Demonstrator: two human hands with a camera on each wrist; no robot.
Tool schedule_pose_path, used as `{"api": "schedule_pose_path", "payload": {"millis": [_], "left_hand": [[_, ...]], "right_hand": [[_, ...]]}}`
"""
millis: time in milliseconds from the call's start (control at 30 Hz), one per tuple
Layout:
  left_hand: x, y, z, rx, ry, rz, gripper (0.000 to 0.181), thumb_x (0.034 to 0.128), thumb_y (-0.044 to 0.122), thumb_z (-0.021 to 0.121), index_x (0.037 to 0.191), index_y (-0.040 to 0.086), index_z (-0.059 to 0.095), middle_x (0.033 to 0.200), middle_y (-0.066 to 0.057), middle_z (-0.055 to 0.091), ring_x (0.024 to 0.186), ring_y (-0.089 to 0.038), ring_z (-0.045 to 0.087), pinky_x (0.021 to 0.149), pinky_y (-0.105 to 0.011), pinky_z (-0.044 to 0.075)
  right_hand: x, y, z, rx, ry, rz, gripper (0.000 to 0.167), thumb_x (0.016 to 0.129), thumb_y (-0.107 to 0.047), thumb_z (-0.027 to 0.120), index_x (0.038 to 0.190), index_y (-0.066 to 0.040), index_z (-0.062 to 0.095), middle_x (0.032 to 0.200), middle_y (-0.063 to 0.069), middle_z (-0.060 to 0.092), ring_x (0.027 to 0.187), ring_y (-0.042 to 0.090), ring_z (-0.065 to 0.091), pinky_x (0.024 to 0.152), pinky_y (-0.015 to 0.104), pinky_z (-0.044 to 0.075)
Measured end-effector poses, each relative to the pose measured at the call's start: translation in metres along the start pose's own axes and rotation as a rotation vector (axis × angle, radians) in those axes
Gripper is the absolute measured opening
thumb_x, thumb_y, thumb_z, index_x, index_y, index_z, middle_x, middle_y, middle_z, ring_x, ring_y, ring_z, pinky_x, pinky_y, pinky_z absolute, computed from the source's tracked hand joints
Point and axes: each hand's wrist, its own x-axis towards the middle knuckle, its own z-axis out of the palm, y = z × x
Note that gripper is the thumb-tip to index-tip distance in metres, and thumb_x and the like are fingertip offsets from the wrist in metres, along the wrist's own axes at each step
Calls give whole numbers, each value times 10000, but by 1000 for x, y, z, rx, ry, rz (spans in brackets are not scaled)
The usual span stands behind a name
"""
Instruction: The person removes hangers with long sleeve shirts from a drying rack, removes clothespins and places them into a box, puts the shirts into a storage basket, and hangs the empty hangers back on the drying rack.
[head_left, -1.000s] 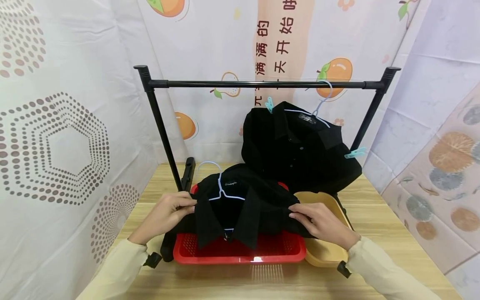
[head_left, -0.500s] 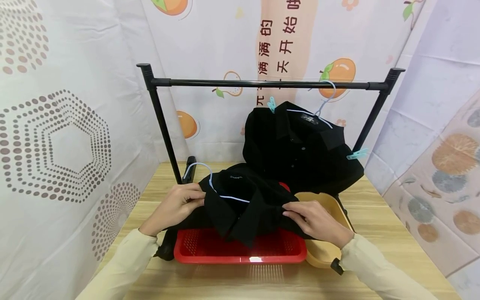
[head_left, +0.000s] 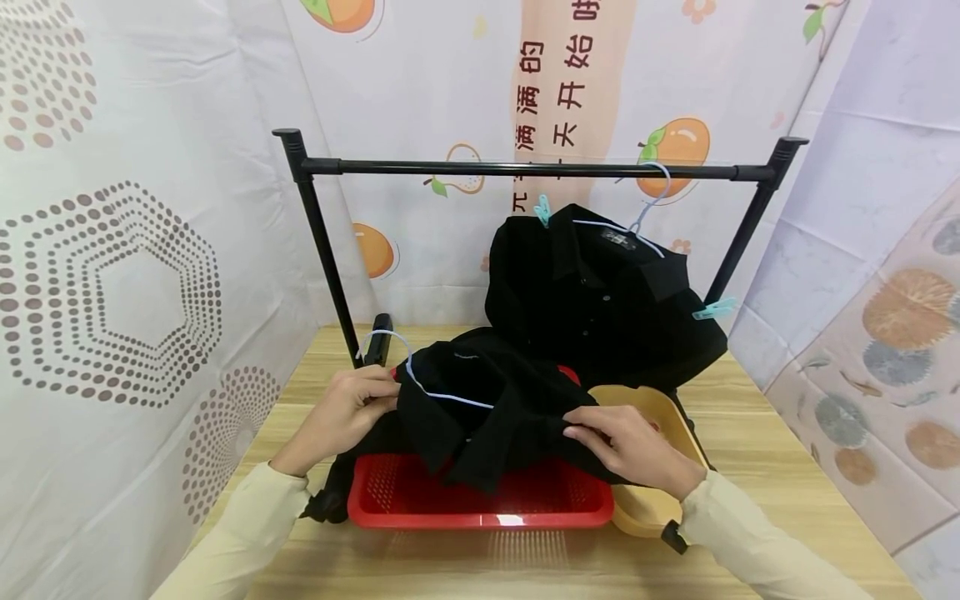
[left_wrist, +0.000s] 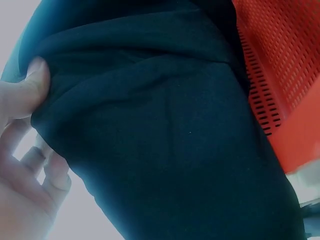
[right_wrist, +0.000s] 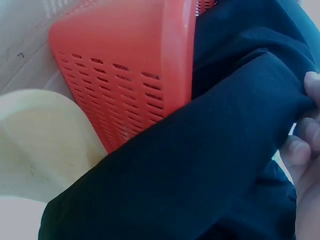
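Note:
A black shirt (head_left: pixel 517 425) lies spread over a red basket (head_left: pixel 480 520), its collar towards the front. A pale blue hanger (head_left: pixel 457 400) sits inside its neck, with the hook tilted to the left. My left hand (head_left: pixel 341 421) pinches the shirt's left shoulder between thumb and fingers; in the left wrist view the thumb presses on the cloth (left_wrist: pixel 160 130). On the other side my right hand (head_left: pixel 633 442) pinches the cloth near the other shoulder, and the right wrist view shows its fingertips (right_wrist: pixel 298 150) at the fabric (right_wrist: pixel 190 150).
Behind stands a black rack (head_left: pixel 525 168), with a second black shirt (head_left: pixel 600 308) hanging from it by a blue hanger (head_left: pixel 656 196). Two turquoise clips (head_left: pixel 542 210) hold on to that shirt. A yellow basin (head_left: pixel 648 508) stands right of the red basket on the wooden table (head_left: pixel 795 467).
The hanger in the front shirt has tilted to the left and sunk deeper into the neck. The collar has folded and shifted. Both hands keep their pinch, the left having moved slightly.

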Motion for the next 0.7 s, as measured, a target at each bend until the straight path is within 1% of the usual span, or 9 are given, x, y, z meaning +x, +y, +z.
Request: {"api": "schedule_pose_path", "payload": {"millis": [67, 133, 233, 300, 367, 467, 533, 600, 700], "left_hand": [[-2, -1, -4, -14, 5, -11, 305, 760, -218, 759, 867, 66, 794, 840, 48, 669, 727, -74, 584, 652, -171, 476], [-4, -2, -10, -40, 9, -33, 331, 780, -228, 739, 859, 90, 782, 840, 52, 650, 721, -80, 556, 646, -174, 459], [-7, -3, -17, -72, 28, -69, 393, 788, -255, 707, 839, 130, 762, 842, 60, 636, 724, -92, 543, 649, -183, 454], [-9, -5, -20, -84, 41, -83, 427, 778, -271, 697, 821, 150, 750, 831, 63, 632, 704, -102, 528, 634, -192, 444], [-10, -5, -21, -71, 43, -84, 433, 775, -263, 699, 806, 166, 740, 816, 64, 630, 685, -100, 519, 618, -195, 432], [-11, -6, -18, -43, 39, -75, 424, 764, -253, 718, 801, 168, 743, 802, 68, 627, 663, -97, 503, 597, -197, 416], [-11, -6, -15, -23, 42, -72, 407, 757, -246, 734, 803, 159, 750, 803, 75, 632, 670, -88, 516, 602, -188, 417], [-11, -7, -12, -13, 51, -75, 400, 745, -249, 742, 817, 143, 769, 813, 82, 647, 678, -85, 534, 608, -179, 425], [-10, -6, -10, -6, 47, -89, 385, 748, -238, 747, 828, 136, 781, 817, 88, 652, 691, -75, 554, 624, -172, 441]], "right_hand": [[-4, 4, -1, 8, 27, 15, 131, 966, -74, 716, 1076, -145, 713, 952, -62, 725, 783, 20, 644, 745, 174, 523], [-8, 8, -2, 10, 58, 37, 123, 965, -63, 715, 1056, -146, 721, 925, -43, 726, 760, 24, 628, 721, 174, 512], [-15, 14, -5, -2, 108, 95, 127, 954, -49, 725, 1028, -150, 743, 909, -8, 738, 744, 29, 615, 693, 165, 493], [-19, 16, -6, -18, 137, 146, 171, 924, -24, 749, 1018, -166, 756, 876, -44, 713, 714, 22, 568, 656, 143, 446], [-21, 17, -6, -49, 155, 183, 217, 892, -9, 778, 1017, -186, 766, 862, -95, 660, 696, 13, 515, 638, 132, 393], [-17, 14, -7, -97, 155, 207, 313, 853, 12, 809, 1068, -211, 766, 850, -145, 532, 660, 10, 429, 616, 130, 333], [-12, 9, -6, -116, 148, 203, 355, 864, 32, 791, 1118, -213, 753, 841, -141, 481, 653, 10, 408, 614, 130, 324], [-6, 2, -5, -100, 137, 197, 371, 894, 36, 751, 1166, -217, 735, 822, -144, 463, 654, 11, 406, 611, 135, 333], [2, -9, -3, -72, 93, 194, 318, 948, -70, 734, 1226, -220, 698, 797, -144, 463, 661, 7, 426, 602, 154, 356]]}}
